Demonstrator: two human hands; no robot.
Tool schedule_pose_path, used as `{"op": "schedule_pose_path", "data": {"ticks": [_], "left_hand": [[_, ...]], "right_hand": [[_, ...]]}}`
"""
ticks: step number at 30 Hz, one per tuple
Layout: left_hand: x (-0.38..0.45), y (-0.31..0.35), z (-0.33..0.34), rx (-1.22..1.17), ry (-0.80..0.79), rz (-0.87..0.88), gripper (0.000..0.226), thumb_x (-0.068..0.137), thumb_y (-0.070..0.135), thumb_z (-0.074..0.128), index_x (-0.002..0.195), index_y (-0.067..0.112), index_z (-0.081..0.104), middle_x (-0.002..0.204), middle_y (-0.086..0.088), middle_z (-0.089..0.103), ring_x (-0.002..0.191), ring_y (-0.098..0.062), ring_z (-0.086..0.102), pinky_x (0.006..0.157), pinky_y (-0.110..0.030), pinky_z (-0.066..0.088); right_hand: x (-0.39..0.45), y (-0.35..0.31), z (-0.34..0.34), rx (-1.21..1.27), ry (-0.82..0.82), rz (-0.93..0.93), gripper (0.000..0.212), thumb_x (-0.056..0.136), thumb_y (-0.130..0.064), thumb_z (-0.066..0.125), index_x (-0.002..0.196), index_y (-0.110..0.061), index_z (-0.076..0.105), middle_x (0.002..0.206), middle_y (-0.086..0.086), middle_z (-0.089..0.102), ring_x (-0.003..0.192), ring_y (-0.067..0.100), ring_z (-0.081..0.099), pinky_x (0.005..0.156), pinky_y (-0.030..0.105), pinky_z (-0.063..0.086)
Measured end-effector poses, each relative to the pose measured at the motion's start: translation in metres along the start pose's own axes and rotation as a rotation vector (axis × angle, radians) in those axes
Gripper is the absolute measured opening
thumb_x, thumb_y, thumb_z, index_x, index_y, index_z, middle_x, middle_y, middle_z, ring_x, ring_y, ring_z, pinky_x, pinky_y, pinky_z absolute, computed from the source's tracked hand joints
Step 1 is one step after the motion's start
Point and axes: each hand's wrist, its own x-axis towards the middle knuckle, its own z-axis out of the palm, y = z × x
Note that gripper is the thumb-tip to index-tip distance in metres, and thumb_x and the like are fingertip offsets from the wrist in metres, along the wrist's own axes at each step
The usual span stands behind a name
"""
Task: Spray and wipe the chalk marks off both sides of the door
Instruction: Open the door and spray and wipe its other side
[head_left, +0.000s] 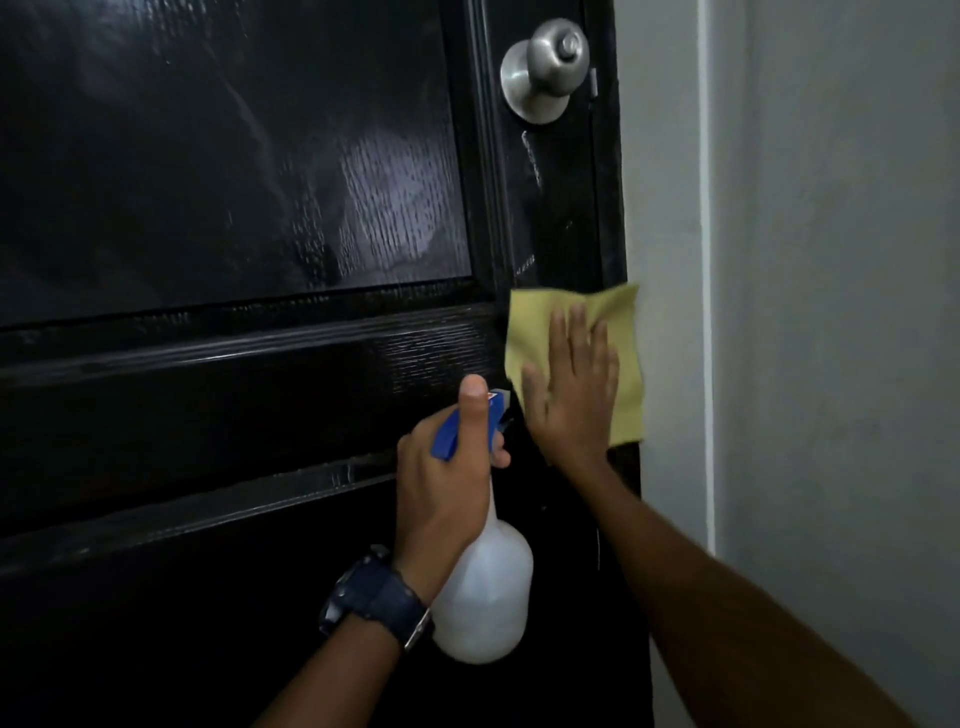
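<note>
**Cloth flat on the door's edge, bottle in my other hand**

Across the left and middle of my view stands the black door (234, 364), its glossy wood-grain panels catching streaky, wet-looking reflections. I can't make out any chalk marks on the part I see. Low in the middle, my left hand (447, 467) is wrapped around the neck of the spray bottle (483, 597), thumb lying up along its blue trigger head, the cloudy white body hanging below my wrist. A dark wristwatch (371, 597) sits on that wrist. Up and to the right, the round metal doorknob (545, 67) sticks out near the door's edge. Below it, my right hand (571, 384) lies with fingers straight and spread, pressing the yellow cloth (618, 322) flat against the door's right stile, just beside the bottle's nozzle. The cloth's right side overhangs the door's edge. Further right is the pale grey wall (831, 312).
</note>
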Motion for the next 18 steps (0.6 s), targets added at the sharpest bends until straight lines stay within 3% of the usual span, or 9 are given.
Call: {"op": "schedule_pose_path", "data": {"ticks": [6, 10, 12, 14, 16, 18], "left_hand": [[0.0, -0.015, 0.012, -0.006, -0.042, -0.024, 0.088, 0.08, 0.083, 0.022, 0.058, 0.009, 0.064, 0.059, -0.007, 0.069, 0.062, -0.016, 0.068, 0.076, -0.037, 0.055], [-0.002, -0.021, 0.025, 0.02, -0.127, -0.03, 0.089, 0.079, 0.084, 0.023, 0.058, 0.009, 0.064, 0.056, -0.011, 0.066, 0.059, -0.019, 0.066, 0.07, -0.029, 0.052], [-0.006, -0.02, 0.032, 0.033, -0.155, -0.043, 0.093, 0.078, 0.086, 0.023, 0.064, 0.007, 0.069, 0.055, -0.014, 0.061, 0.057, -0.023, 0.064, 0.067, -0.028, 0.052], [-0.012, -0.02, 0.036, 0.041, -0.136, -0.065, 0.101, 0.082, 0.089, 0.022, 0.072, 0.0, 0.07, 0.055, -0.011, 0.061, 0.054, -0.019, 0.062, 0.067, -0.03, 0.051], [-0.018, -0.021, 0.037, 0.035, -0.084, -0.098, 0.094, 0.084, 0.085, 0.024, 0.068, 0.004, 0.069, 0.055, -0.006, 0.063, 0.055, -0.015, 0.063, 0.066, -0.029, 0.051], [-0.021, -0.022, 0.036, 0.015, -0.064, -0.124, 0.08, 0.083, 0.081, 0.028, 0.062, 0.014, 0.068, 0.054, -0.005, 0.062, 0.055, -0.017, 0.063, 0.066, -0.029, 0.05]], "right_hand": [[-0.172, 0.055, 0.029, -0.027, -0.123, 0.108, 0.068, 0.104, -0.054, 0.016, 0.162, -0.022, 0.004, 0.17, 0.0, 0.0, 0.154, 0.033, 0.01, 0.12, 0.053, 0.016], [-0.232, 0.073, 0.041, -0.006, -0.147, 0.202, 0.062, 0.106, -0.047, 0.016, 0.162, -0.022, 0.007, 0.169, -0.001, 0.008, 0.149, 0.037, 0.026, 0.121, 0.045, 0.013], [-0.259, 0.079, 0.046, 0.008, -0.192, 0.251, 0.061, 0.106, -0.048, 0.015, 0.162, -0.025, 0.006, 0.169, -0.005, 0.005, 0.15, 0.033, 0.022, 0.12, 0.039, 0.01], [-0.28, 0.085, 0.047, 0.017, -0.196, 0.301, 0.061, 0.106, -0.05, 0.011, 0.162, -0.027, 0.003, 0.169, -0.008, 0.0, 0.155, 0.022, 0.005, 0.119, 0.035, 0.007], [-0.286, 0.089, 0.047, 0.003, -0.184, 0.328, 0.06, 0.106, -0.05, 0.01, 0.161, -0.029, 0.003, 0.169, -0.01, -0.001, 0.155, 0.016, -0.004, 0.119, 0.03, 0.005], [-0.285, 0.09, 0.047, 0.02, -0.191, 0.297, 0.057, 0.106, -0.048, 0.014, 0.161, -0.033, 0.004, 0.168, -0.014, -0.002, 0.155, 0.017, 0.003, 0.116, 0.03, 0.01]]}}
